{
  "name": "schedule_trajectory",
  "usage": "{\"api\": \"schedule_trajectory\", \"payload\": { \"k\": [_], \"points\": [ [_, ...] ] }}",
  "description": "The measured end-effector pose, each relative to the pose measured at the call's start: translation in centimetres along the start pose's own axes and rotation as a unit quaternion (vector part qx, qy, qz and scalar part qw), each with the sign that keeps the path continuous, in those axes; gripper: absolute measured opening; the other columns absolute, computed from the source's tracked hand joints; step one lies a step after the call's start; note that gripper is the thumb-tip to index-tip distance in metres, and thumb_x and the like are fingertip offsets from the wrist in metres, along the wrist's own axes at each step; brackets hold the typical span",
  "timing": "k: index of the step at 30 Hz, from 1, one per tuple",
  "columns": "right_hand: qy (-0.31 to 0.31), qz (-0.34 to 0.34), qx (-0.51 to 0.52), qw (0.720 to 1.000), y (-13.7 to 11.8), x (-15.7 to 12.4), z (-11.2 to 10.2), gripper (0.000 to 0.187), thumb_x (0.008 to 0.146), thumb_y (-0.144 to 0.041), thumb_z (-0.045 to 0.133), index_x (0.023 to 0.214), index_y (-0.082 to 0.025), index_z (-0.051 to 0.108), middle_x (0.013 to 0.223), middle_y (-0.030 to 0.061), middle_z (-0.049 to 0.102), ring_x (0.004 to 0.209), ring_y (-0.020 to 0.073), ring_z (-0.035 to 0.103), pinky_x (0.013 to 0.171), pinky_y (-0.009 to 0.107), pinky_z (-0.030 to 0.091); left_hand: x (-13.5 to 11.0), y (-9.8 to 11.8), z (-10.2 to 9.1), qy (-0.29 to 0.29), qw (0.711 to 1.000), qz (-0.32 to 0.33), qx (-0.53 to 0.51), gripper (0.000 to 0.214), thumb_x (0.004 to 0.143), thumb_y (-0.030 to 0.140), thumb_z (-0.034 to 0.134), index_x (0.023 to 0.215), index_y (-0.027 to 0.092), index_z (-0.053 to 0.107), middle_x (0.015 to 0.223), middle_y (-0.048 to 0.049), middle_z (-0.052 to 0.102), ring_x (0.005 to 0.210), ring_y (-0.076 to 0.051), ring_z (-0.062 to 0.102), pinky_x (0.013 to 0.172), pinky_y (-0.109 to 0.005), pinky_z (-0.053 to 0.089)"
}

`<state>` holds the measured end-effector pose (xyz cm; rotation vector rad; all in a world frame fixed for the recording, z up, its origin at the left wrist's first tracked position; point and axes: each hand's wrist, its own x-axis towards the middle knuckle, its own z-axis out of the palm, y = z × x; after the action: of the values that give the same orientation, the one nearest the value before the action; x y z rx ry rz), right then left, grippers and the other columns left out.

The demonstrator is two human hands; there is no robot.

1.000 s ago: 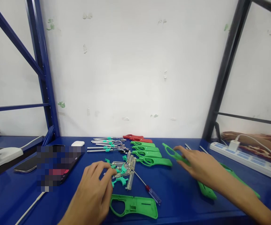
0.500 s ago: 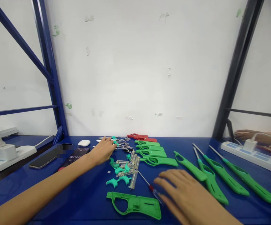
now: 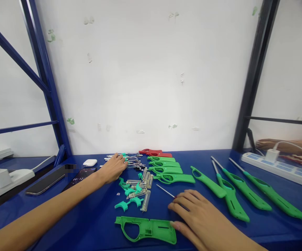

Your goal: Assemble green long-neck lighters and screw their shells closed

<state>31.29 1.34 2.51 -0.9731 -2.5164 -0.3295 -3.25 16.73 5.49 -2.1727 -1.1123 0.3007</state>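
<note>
My left hand (image 3: pixel 113 169) reaches over a group of thin metal lighter rods (image 3: pixel 134 163) with teal fittings and wires. Its fingers are bent down among them, and the fingertips are hidden. My right hand (image 3: pixel 196 216) is curled over the handle of a screwdriver (image 3: pixel 166 190); the shaft and a bit of red show, the rest is covered. My right thumb lies at the wide end of an open green lighter half-shell (image 3: pixel 160 230), inner side up. Between the hands lie clear fuel tanks (image 3: pixel 146 201) and teal trigger pieces (image 3: pixel 136 201) in a loose pile.
Several green half-shells (image 3: pixel 175 178) and red ones (image 3: pixel 156 153) lie at the back. Assembled green lighters (image 3: pixel 267 191) lie at right, near a power strip (image 3: pixel 284 169). Two phones (image 3: pixel 48 179) and a white earphone case (image 3: pixel 90 162) are at left, beside another power strip (image 3: pixel 17 177).
My right hand has come down over the screwdriver handle, and the shaft has shifted right and turned flatter. My left hand stays over the metal rods. The view has swung slightly right.
</note>
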Motion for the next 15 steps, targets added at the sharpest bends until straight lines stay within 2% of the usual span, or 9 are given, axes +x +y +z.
{"api": "schedule_trajectory", "payload": {
  "k": [2, 4, 7, 9, 10, 12, 15],
  "points": [
    [0.007, 0.006, 0.017, 1.000, 0.2, 0.0, -0.5, 0.015, 0.106, -0.032, 0.067, 0.119, -0.027, 0.067, 0.118, 0.0016, 0.079, 0.110, 0.0275, 0.073, 0.105, 0.047, 0.050, 0.0, -0.2, -0.6, 0.002, 1.000, 0.002, -0.002, 0.035, 0.105, 0.036, 0.071, 0.134, 0.018, 0.066, 0.134, -0.0106, 0.068, 0.113, -0.027, 0.071, 0.095, -0.048, 0.062],
    [0.015, 0.002, 0.043, 0.999, 0.0, 0.1, -0.8, 0.021, 0.107, -0.034, 0.066, 0.126, -0.028, 0.066, 0.124, 0.0005, 0.078, 0.114, 0.0256, 0.073, 0.108, 0.045, 0.049, -0.2, -0.6, -1.5, 0.006, 1.000, 0.000, -0.004, 0.034, 0.105, 0.036, 0.071, 0.133, 0.018, 0.066, 0.133, -0.0104, 0.068, 0.112, -0.027, 0.071, 0.095, -0.048, 0.062],
    [0.006, -0.019, 0.073, 0.997, -0.7, 0.2, -0.5, 0.034, 0.103, -0.046, 0.071, 0.132, -0.029, 0.066, 0.126, 0.0002, 0.077, 0.116, 0.0234, 0.072, 0.106, 0.039, 0.051, -0.9, -1.8, -3.3, 0.022, 1.000, -0.015, -0.010, 0.032, 0.105, 0.036, 0.071, 0.131, 0.017, 0.067, 0.131, -0.0097, 0.069, 0.110, -0.026, 0.072, 0.094, -0.047, 0.062],
    [0.001, -0.032, 0.080, 0.996, -1.2, 0.2, 0.0, 0.040, 0.101, -0.053, 0.072, 0.131, -0.028, 0.067, 0.121, 0.0013, 0.077, 0.112, 0.0240, 0.073, 0.105, 0.040, 0.053, -1.7, -2.7, -4.8, 0.039, 0.999, -0.028, -0.018, 0.027, 0.105, 0.035, 0.072, 0.125, 0.017, 0.068, 0.125, -0.0084, 0.071, 0.106, -0.025, 0.072, 0.092, -0.046, 0.062],
    [0.005, -0.034, 0.080, 0.996, -1.4, 0.1, 0.4, 0.041, 0.100, -0.054, 0.073, 0.130, -0.027, 0.068, 0.119, 0.0019, 0.077, 0.110, 0.0245, 0.074, 0.105, 0.041, 0.054, -2.3, -3.1, -5.6, 0.049, 0.998, -0.034, -0.024, 0.022, 0.104, 0.032, 0.072, 0.120, 0.016, 0.070, 0.119, -0.0070, 0.072, 0.103, -0.023, 0.072, 0.091, -0.045, 0.062],
    [0.013, -0.030, 0.078, 0.996, -1.5, -0.2, 1.0, 0.039, 0.100, -0.050, 0.073, 0.131, -0.027, 0.068, 0.115, 0.0028, 0.077, 0.107, 0.0249, 0.075, 0.106, 0.043, 0.056, -3.7, -3.6, -7.3, 0.073, 0.995, -0.042, -0.044, 0.006, 0.102, 0.017, 0.067, 0.105, 0.016, 0.072, 0.100, -0.0067, 0.070, 0.092, -0.024, 0.070, 0.087, -0.042, 0.059],
    [0.024, -0.011, 0.086, 0.996, -1.3, -1.0, 1.3, 0.035, 0.100, -0.040, 0.075, 0.132, -0.028, 0.068, 0.117, 0.0017, 0.078, 0.108, 0.0235, 0.076, 0.109, 0.041, 0.056, -6.9, -2.6, -9.4, 0.115, 0.988, -0.045, -0.087, 0.023, 0.099, 0.011, 0.054, 0.107, 0.020, 0.074, 0.096, -0.0081, 0.066, 0.077, -0.023, 0.065, 0.074, -0.037, 0.055]
  ]
}}
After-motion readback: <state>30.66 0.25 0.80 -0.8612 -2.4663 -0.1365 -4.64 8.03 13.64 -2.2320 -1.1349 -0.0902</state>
